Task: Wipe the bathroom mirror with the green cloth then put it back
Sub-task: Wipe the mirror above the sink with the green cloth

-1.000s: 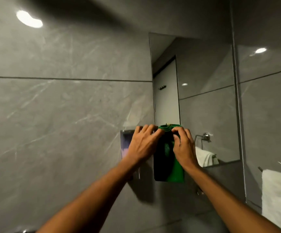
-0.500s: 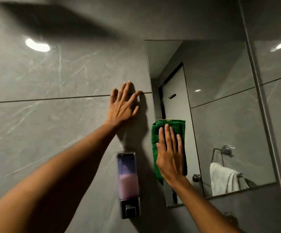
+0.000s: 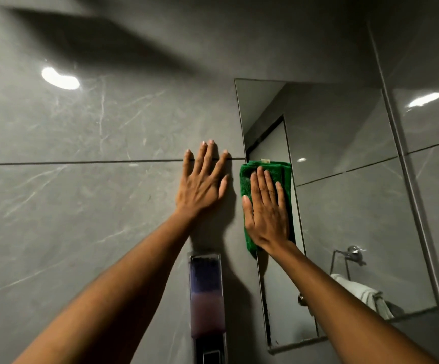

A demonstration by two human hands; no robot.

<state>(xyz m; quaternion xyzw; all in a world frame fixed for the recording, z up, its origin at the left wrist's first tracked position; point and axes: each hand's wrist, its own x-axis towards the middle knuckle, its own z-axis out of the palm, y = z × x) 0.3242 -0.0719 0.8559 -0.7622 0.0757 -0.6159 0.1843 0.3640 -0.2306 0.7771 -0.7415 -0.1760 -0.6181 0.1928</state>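
Item: green cloth [image 3: 265, 179], folded into a thick pad, pressed flat against the left edge of the bathroom mirror [image 3: 344, 206], part of it overlapping onto the grey tiled wall [image 3: 81, 206]; folded so, presumably, to give a firm, even wiping face. Right hand [image 3: 265, 214]: laid palm-down over the cloth, fingers together and extended, the grip not closed round the cloth but pinning it to the glass by flat pressure, as suits a sweep across the surface. Left hand [image 3: 202, 185]: empty, grip wide, fingers spread on the wall just beside the mirror, apparently bracing the body while the other arm reaches up. Soap dispenser [image 3: 207, 306]: wall-mounted below the left hand, untouched. Reflected in the mirror: a towel ring [image 3: 344, 261] with a white towel [image 3: 363, 292]. Status, as judged: wiping is at the mirror's left margin; most of the glass lies to the right, and the cloth's return is not yet due.
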